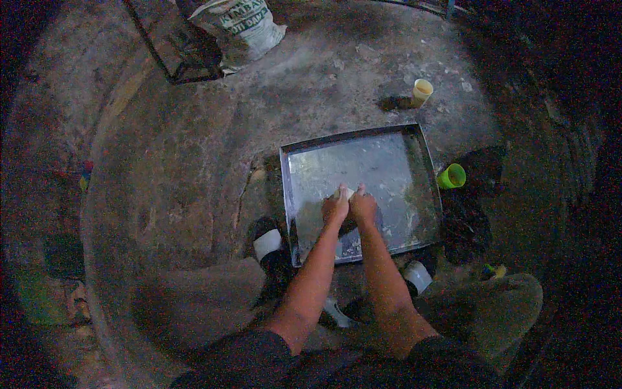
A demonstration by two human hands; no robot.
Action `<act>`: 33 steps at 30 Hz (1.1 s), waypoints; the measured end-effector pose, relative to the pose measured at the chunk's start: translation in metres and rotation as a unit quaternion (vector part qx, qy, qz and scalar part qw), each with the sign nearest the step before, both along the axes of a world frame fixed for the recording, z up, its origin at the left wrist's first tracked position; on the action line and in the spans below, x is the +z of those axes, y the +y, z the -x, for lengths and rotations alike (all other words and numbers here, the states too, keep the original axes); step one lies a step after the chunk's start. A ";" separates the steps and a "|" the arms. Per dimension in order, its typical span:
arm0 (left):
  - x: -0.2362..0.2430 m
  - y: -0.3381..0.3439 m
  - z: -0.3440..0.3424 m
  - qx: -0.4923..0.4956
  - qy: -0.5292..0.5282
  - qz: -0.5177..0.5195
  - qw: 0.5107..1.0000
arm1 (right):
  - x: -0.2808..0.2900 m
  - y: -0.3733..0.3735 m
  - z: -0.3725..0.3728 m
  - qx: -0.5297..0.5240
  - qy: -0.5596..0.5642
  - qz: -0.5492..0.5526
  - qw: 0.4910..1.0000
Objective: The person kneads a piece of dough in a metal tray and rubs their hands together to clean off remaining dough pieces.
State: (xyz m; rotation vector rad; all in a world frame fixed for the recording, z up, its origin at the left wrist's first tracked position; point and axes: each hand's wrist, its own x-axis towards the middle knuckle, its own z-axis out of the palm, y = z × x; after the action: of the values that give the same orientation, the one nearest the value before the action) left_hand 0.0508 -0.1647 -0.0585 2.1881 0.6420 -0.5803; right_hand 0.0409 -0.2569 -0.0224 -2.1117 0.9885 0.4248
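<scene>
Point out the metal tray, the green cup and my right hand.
Metal tray [382, 159]: head view, on its bare base beyond the hands.
Green cup [445, 178]: head view, on its outer side.
Right hand [364, 207]: head view, on the back of the hand.

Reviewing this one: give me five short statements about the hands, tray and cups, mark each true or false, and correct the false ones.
1. The left hand and right hand are close together over the metal tray. True.
2. Nothing shows between the hands. False: a small pale piece does.
3. The pale cup is farther from the person than the green cup. True.
4. The green cup is left of the tray. False: it is to the right.
5. Both cups are outside the tray. True.
</scene>
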 end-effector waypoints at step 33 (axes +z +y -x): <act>-0.033 -0.008 0.015 -0.064 -0.289 -0.244 0.924 | -0.037 0.007 -0.013 0.047 -0.189 0.227 0.954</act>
State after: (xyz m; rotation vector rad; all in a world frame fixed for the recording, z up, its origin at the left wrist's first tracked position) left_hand 0.0358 -0.1728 -0.0916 2.7029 0.3402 0.2075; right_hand 0.0544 -0.2499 -0.0599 -2.5292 0.8134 -0.1872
